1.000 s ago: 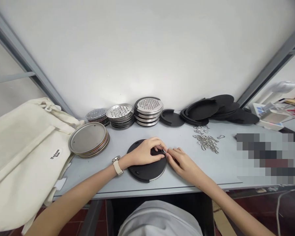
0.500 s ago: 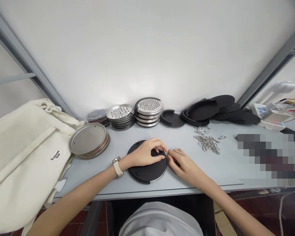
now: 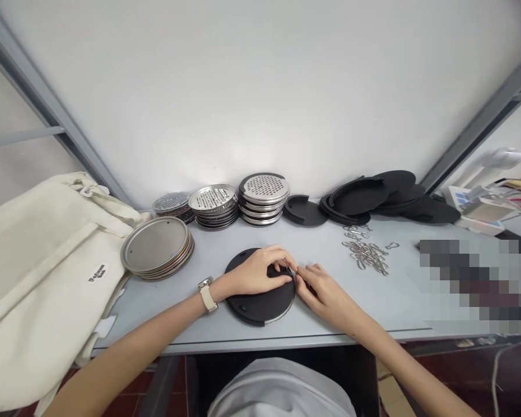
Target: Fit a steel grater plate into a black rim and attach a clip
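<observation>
A round black disc (image 3: pixel 260 307) with a raised partial rim and small slots lies near the table's front edge; a pale metallic edge shows under its lower right side. Across its top rests my left hand (image 3: pixel 263 271), fingers curled and thumb pressed toward the disc's right edge, closed about that spot. There, a small silver carabiner-like clip (image 3: pixel 290 270) shows between my hands, mostly covered by fingertips. My right hand (image 3: pixel 323 289) is closed in a pinch on the clip's outer side, beside the disc. More silver clips (image 3: pixel 367 256) lie in a loose pile to the right.
Along the wall stand stacks of perforated metal grater discs (image 3: pixel 212 198), (image 3: pixel 265 188). Plain grey metal discs (image 3: pixel 156 246) are stacked at left beside a cream bag (image 3: pixel 47 289). Black discs (image 3: pixel 360 197) pile up at back right. A blurred-out patch covers the right side.
Both hands stay at the disc's right edge with almost the same grip. Only slight finger movement around the clip and a small shift of the view show.
</observation>
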A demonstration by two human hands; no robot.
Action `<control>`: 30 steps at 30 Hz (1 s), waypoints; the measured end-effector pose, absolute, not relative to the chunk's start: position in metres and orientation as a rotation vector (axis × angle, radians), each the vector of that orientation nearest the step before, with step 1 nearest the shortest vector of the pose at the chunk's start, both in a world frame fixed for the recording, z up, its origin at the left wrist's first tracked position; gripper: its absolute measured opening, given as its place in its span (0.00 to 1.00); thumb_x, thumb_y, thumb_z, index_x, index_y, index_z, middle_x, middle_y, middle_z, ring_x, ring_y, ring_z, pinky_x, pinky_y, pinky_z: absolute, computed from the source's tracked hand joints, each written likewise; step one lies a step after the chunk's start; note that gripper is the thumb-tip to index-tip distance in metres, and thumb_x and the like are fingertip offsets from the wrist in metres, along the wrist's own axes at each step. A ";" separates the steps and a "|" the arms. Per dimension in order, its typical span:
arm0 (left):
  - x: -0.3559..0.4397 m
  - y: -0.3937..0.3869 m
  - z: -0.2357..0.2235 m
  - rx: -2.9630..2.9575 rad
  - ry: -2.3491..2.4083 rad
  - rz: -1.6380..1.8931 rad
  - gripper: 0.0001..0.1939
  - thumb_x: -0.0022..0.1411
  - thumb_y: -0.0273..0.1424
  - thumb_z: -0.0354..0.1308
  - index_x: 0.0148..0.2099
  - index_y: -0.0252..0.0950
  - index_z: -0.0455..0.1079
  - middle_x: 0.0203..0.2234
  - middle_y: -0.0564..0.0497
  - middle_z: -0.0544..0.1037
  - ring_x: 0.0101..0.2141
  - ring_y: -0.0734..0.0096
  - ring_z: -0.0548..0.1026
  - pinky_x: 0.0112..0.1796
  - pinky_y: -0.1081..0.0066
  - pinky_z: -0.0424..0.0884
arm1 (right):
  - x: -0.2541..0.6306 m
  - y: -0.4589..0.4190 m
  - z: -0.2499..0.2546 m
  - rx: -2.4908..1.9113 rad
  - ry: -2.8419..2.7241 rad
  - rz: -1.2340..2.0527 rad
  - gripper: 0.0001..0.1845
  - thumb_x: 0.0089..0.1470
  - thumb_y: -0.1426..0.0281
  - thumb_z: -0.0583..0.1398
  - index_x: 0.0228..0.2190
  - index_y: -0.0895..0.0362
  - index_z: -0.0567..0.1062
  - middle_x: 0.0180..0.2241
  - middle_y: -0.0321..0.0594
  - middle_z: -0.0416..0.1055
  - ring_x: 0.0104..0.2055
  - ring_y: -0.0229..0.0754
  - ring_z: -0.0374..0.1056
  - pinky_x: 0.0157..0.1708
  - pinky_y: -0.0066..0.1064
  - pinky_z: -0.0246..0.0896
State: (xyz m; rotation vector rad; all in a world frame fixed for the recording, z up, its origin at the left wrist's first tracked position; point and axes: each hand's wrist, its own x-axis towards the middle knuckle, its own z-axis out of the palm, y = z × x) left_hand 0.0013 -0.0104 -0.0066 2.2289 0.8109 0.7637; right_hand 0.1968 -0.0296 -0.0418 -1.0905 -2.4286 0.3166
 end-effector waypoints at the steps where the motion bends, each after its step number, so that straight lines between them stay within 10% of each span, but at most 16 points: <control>1: 0.001 -0.010 -0.007 2.231 0.811 0.762 0.11 0.55 0.22 0.57 0.42 0.35 0.69 0.39 0.50 0.72 0.35 0.75 0.71 0.40 0.73 0.69 | 0.197 -0.029 -0.042 -1.084 -2.427 0.311 0.12 0.60 0.74 0.48 0.25 0.55 0.62 0.22 0.34 0.60 0.25 0.39 0.56 0.32 0.32 0.54; 30: 0.001 -0.012 -0.005 2.271 0.755 0.780 0.11 0.55 0.20 0.57 0.42 0.36 0.68 0.40 0.48 0.73 0.42 0.68 0.72 0.47 0.67 0.66 | 0.197 -0.032 -0.046 -1.098 -2.455 0.209 0.11 0.61 0.73 0.47 0.28 0.56 0.65 0.23 0.37 0.61 0.27 0.42 0.57 0.32 0.35 0.54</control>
